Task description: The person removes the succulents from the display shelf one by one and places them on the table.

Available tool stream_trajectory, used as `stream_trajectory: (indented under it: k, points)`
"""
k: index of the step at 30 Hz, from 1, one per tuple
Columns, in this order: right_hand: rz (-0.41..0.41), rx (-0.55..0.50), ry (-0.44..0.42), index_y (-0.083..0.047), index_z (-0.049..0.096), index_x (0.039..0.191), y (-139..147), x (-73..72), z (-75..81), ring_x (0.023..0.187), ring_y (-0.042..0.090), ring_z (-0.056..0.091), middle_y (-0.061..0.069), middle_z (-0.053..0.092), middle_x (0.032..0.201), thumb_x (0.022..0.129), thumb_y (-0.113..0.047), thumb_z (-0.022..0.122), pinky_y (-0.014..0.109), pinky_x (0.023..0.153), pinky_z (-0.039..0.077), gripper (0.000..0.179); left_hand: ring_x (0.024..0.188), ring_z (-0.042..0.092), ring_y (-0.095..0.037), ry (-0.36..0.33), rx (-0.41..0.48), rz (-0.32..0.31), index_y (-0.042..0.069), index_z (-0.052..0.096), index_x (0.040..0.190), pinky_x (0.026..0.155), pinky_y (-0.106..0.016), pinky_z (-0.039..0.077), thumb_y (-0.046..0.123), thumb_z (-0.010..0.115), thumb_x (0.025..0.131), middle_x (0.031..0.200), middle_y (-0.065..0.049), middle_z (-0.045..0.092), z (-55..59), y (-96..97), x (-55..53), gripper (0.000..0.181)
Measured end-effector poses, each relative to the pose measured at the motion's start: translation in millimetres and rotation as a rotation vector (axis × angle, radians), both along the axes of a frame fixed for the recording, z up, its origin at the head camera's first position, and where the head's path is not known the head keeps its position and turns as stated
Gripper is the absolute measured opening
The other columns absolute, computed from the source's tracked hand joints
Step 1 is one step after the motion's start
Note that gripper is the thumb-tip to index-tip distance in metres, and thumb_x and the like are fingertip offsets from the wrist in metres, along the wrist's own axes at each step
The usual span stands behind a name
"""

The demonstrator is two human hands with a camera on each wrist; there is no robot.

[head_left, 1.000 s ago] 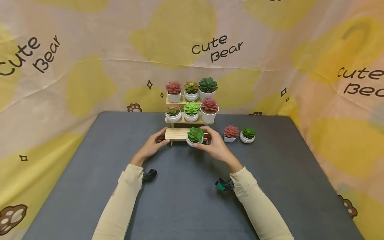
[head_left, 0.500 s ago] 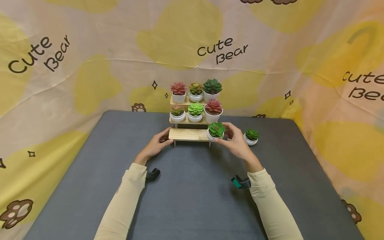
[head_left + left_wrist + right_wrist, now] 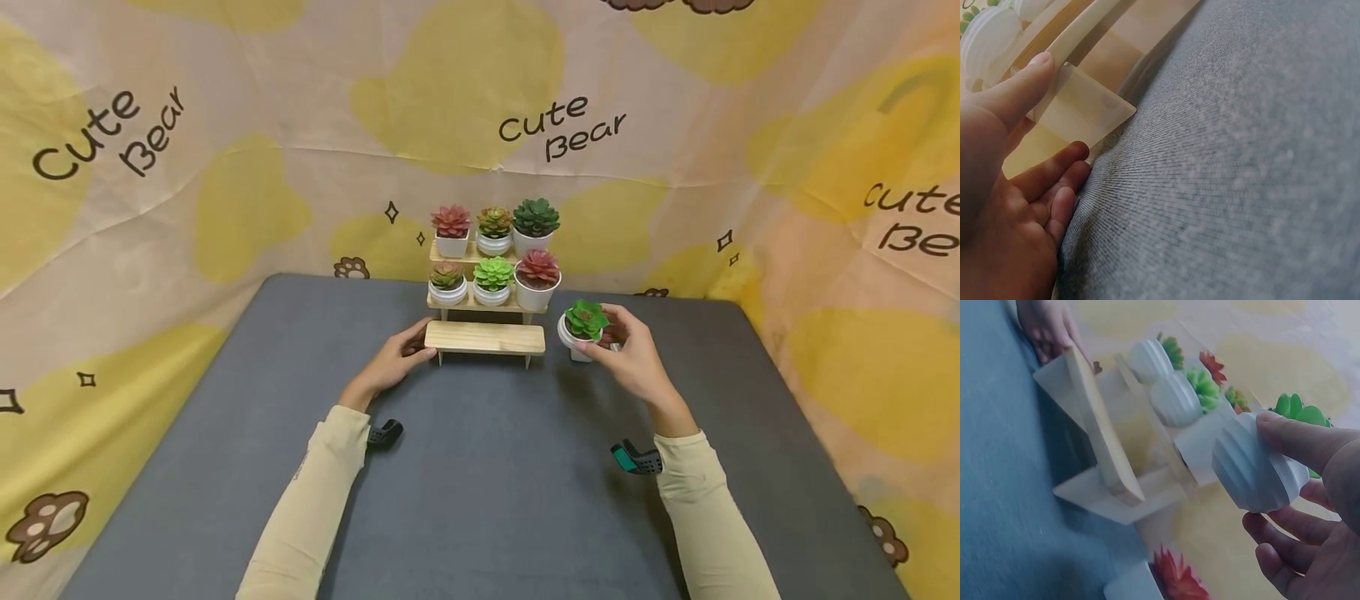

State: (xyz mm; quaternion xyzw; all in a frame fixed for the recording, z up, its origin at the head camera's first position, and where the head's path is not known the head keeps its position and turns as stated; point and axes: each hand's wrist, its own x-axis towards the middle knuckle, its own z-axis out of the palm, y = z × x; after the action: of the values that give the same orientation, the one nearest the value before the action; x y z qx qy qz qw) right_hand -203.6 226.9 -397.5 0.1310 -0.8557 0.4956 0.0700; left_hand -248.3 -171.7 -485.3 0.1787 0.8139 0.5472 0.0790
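Note:
My right hand point(image 3: 636, 357) holds a green succulent in a round white pot point(image 3: 581, 325) between thumb and fingers, raised just right of the wooden tiered stand point(image 3: 485, 337). The right wrist view shows the thumb on one side of the ribbed pot point(image 3: 1249, 465) and fingertips under it. My left hand point(image 3: 388, 367) grips the left end of the stand's lowest step. Up close in the left wrist view, the thumb lies on the board's end and the other fingers point(image 3: 1072, 175) curl near the pale leg point(image 3: 1088, 112). Several potted succulents fill the upper two steps.
On the grey table point(image 3: 480, 483), a red succulent point(image 3: 1179, 581) in a white pot stands right of the stand, mostly hidden in the head view behind the held plant and hand. A patterned cloth backdrop point(image 3: 420, 100) hangs behind the table.
My right hand has carried the green succulent rightward from over the lowest step to beyond the stand's right end. My left hand has stayed on the stand. The head view has shifted slightly.

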Motion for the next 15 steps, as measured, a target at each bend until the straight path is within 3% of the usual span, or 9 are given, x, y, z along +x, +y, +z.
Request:
stream_trajectory:
  k: [7, 15]
  points:
    - [-0.05, 0.029, 0.0, 0.0, 0.051, 0.142, 16, 1.6, -0.6, 0.094, 0.001, 0.058, 0.023, 0.063, 0.122, 0.09, -0.013, 0.077, 0.012, 0.084, 0.047, 0.059, 0.136, 0.05, -0.042, 0.002, -0.001, 0.002, 0.003, 0.026, 0.16, 0.113, -0.057, 0.038, 0.016, 0.059, 0.103, 0.155, -0.024, 0.045, -3.3, 0.2, 0.1, 0.067]
    - [-0.064, 0.011, 0.012, 0.0, 0.051, 0.142, 30, 4.6, -3.2, 0.091, -0.007, 0.058, 0.022, 0.063, 0.125, 0.089, -0.011, 0.078, 0.009, 0.077, 0.049, 0.06, 0.137, 0.049, -0.043, -0.003, 0.011, 0.005, 0.003, 0.026, 0.16, 0.113, -0.058, 0.038, 0.015, 0.06, 0.103, 0.154, -0.025, 0.046, -4.0, -0.1, -2.8, 0.067]
